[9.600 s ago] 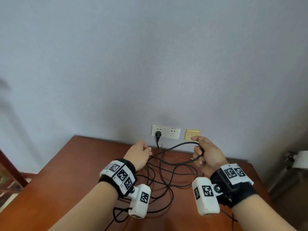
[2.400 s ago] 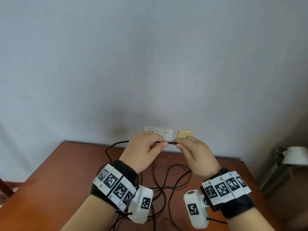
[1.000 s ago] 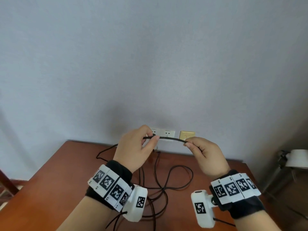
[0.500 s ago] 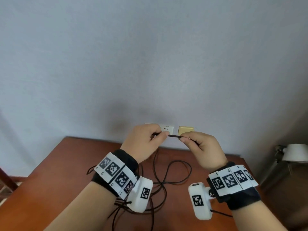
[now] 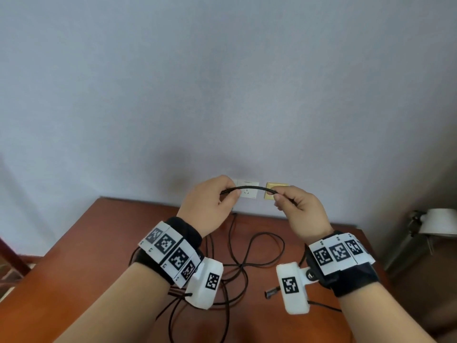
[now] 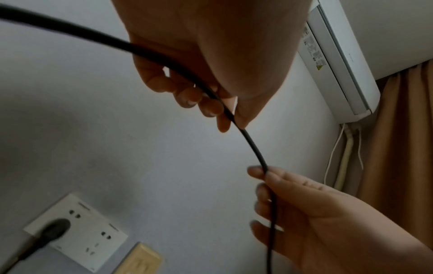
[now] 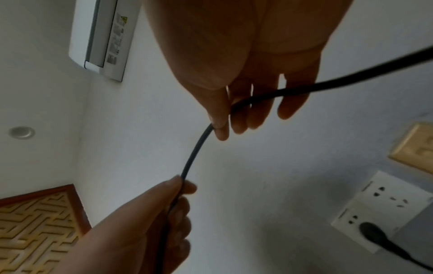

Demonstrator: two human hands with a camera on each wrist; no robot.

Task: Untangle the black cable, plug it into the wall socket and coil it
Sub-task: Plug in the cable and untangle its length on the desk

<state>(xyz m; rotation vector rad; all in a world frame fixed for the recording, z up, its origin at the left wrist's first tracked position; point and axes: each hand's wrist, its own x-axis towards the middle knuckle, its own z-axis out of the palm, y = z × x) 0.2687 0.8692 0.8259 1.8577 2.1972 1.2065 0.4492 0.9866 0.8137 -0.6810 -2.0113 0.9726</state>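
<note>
The black cable [image 5: 249, 187] arches between my two hands in front of the wall. My left hand [image 5: 232, 194] pinches it between thumb and fingers [image 6: 220, 109]. My right hand [image 5: 278, 198] pinches it a short span to the right, thumb against fingers [image 7: 219, 126]. The cable's plug [image 6: 55, 229] sits in the left outlet of the white wall socket [image 5: 248, 192]; in the head view my left hand hides the plug. The rest of the cable lies in loose loops [image 5: 249, 253] on the wooden table [image 5: 99, 243]. Its free connector end [image 5: 270, 291] lies near my right wrist.
A gold wall plate [image 5: 270, 194] sits right of the socket. A white lamp [image 5: 437, 224] stands off the table's right side. An air conditioner [image 6: 339, 55] and a brown curtain [image 6: 403, 148] are high on the wall to the right.
My hands have drawn apart since half a second ago, and a longer arched span of cable shows between them. Both keep their pinch on the cable.
</note>
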